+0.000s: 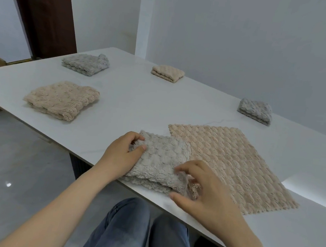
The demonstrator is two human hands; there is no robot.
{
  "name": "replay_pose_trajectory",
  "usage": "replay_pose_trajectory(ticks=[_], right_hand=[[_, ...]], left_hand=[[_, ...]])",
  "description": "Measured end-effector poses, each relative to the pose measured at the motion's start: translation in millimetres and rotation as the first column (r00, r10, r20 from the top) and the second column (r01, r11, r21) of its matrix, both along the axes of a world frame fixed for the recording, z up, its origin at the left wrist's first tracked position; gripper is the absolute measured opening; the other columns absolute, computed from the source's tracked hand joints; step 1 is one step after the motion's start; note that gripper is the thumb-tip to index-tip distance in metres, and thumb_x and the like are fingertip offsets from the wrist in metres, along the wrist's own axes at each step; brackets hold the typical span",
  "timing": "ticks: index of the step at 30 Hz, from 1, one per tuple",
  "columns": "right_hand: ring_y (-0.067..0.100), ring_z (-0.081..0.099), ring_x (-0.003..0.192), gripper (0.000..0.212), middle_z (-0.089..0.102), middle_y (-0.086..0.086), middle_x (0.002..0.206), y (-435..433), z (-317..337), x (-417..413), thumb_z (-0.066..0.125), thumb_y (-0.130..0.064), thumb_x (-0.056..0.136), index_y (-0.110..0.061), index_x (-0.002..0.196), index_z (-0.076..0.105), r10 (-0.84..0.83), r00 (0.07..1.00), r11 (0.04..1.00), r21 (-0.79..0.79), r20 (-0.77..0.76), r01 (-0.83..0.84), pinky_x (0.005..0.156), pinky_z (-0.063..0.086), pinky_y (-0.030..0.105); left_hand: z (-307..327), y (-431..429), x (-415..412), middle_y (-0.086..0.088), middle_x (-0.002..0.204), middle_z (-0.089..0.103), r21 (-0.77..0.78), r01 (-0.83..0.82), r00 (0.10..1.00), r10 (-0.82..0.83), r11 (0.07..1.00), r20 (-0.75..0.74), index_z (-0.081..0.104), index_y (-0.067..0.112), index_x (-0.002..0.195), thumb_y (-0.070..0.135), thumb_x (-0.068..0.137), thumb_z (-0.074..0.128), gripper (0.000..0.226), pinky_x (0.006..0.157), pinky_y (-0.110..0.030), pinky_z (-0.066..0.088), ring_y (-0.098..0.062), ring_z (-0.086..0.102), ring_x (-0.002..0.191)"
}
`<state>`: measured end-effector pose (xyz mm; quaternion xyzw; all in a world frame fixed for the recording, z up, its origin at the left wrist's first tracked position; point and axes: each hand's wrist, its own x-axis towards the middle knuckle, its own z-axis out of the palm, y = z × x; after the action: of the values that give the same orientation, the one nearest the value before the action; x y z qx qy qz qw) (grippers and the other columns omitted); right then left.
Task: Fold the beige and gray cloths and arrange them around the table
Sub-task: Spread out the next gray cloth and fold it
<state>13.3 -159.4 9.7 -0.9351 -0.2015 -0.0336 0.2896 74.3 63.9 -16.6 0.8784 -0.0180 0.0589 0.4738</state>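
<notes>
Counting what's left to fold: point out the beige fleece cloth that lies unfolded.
The flat beige fleece cloth at near right, spread in one layer; the left beige cloth and far beige cloth are folded.

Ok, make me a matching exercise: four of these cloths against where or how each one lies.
1 nearest gray cloth
2 unfolded beige cloth
3 big folded beige cloth
4 small folded beige cloth

a far side of the table
b gripped by left hand and right hand
c near side, left of the hands
d corner under the nearest gray cloth

Pairs: 1-b, 2-d, 3-c, 4-a
</notes>
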Motion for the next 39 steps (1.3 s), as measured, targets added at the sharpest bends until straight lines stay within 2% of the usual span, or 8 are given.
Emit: replay_pose_trajectory(ticks=[6, 12, 17, 21, 24, 27, 31, 39], right_hand=[[-0.004, 0.049, 0.101, 0.026, 0.051, -0.023, 0.107, 0.7, -10.6, 2.4, 0.066, -0.023, 0.079, -0.033, 0.103, 0.065, -0.005, 0.985, 0.993, -0.114, 0.170, 0.024, 0.085, 0.035, 0.003], [-0.005, 0.052, 0.088, 0.015, 0.058, -0.021, 0.090, -5.7, -15.1, 2.5, 0.064, -0.019, 0.080, -0.031, 0.088, 0.068, -0.007, 0.992, 0.991, -0.133, 0.128, 0.024, 0.076, 0.036, 0.008], [-0.001, 0.058, 0.092, 0.006, 0.061, -0.020, 0.093, -6.0, -7.1, 5.9, 0.064, -0.031, 0.084, -0.034, 0.085, 0.069, -0.081, 0.994, 0.993, 0.097, 0.070, 0.074, 0.079, 0.046, 0.018], [-0.004, 0.055, 0.098, 0.022, 0.052, -0.021, 0.111, 3.6, -7.7, 13.2, 0.061, -0.037, 0.089, -0.033, 0.110, 0.063, -0.213, 0.976, 0.964, 0.175, 0.050, 0.202, 0.081, 0.049, 0.015], [0.000, 0.053, 0.102, 0.045, 0.040, -0.018, 0.128, 9.4, -7.9, 18.4, 0.057, -0.044, 0.090, -0.037, 0.133, 0.047, -0.200, 0.979, 0.976, 0.082, -0.045, 0.203, 0.082, 0.044, 0.015], [0.008, 0.050, 0.115, 0.052, 0.032, -0.014, 0.143, 13.3, -8.1, 23.2, 0.053, -0.046, 0.092, -0.038, 0.141, 0.038, -0.159, 0.987, 0.986, -0.048, -0.032, 0.158, 0.091, 0.041, 0.021], [0.009, 0.040, 0.130, 0.049, 0.024, -0.013, 0.151, 14.8, -9.9, 28.7, 0.053, -0.045, 0.093, -0.036, 0.140, 0.044, -0.155, 0.987, 0.976, -0.161, -0.054, 0.144, 0.094, 0.034, 0.021], [0.001, 0.056, 0.106, 0.023, 0.060, -0.011, 0.124, 11.3, -7.1, 33.6, 0.074, -0.019, 0.079, -0.027, 0.100, 0.075, -0.295, 0.949, 0.927, 0.207, -0.111, 0.312, 0.092, 0.049, 0.023]], left_hand=[[-4.4, -0.2, -1.6, 0.005, 0.123, 0.055, 0.019, -0.003, 1.000, 0.003, 1.000, -0.018, 0.052, 0.025, 0.121, 0.032, 0.091, 0.056, 0.030, 0.084, -0.024, 0.035, -0.008, 0.046, 0.106], [-8.1, 0.2, -2.7, 0.004, 0.132, 0.052, 0.008, -0.012, 1.000, 0.012, 1.000, -0.014, 0.051, 0.024, 0.125, 0.026, 0.090, 0.060, 0.036, 0.091, -0.025, 0.036, -0.007, 0.045, 0.111], [-10.1, 1.0, -6.8, 0.008, 0.128, 0.053, 0.021, -0.005, 1.000, 0.005, 1.000, 0.014, 0.051, 0.029, 0.123, 0.035, 0.089, 0.058, 0.035, 0.087, -0.024, 0.037, -0.006, 0.047, 0.106], [-8.4, 0.0, -14.8, 0.017, 0.113, 0.052, -0.012, -0.006, 0.999, 0.006, 1.000, 0.037, 0.045, 0.036, 0.122, 0.037, 0.090, 0.057, 0.034, 0.084, -0.026, 0.037, -0.009, 0.051, 0.105], [-7.9, -0.7, -18.3, 0.018, 0.107, 0.053, -0.013, 0.000, 0.999, 0.001, 1.000, 0.051, 0.045, 0.039, 0.112, 0.037, 0.091, 0.055, 0.024, 0.076, -0.025, 0.039, -0.008, 0.054, 0.094], [-9.5, 0.1, -18.7, 0.014, 0.113, 0.056, 0.039, 0.012, 0.998, -0.015, 0.999, 0.068, 0.054, 0.039, 0.106, 0.036, 0.091, 0.055, 0.015, 0.069, -0.012, 0.035, 0.002, 0.049, 0.074], [-10.6, 0.1, -19.0, 0.014, 0.117, 0.053, 0.052, 0.000, 0.998, -0.003, 0.999, 0.059, 0.057, 0.036, 0.115, 0.037, 0.089, 0.058, 0.026, 0.072, -0.003, 0.031, 0.001, 0.049, 0.093], [-9.0, -1.7, -22.2, 0.014, 0.120, 0.051, 0.006, -0.017, 0.997, 0.016, 1.000, 0.076, 0.056, 0.032, 0.121, 0.034, 0.085, 0.065, 0.037, 0.075, -0.005, 0.034, 0.004, 0.049, 0.094]])
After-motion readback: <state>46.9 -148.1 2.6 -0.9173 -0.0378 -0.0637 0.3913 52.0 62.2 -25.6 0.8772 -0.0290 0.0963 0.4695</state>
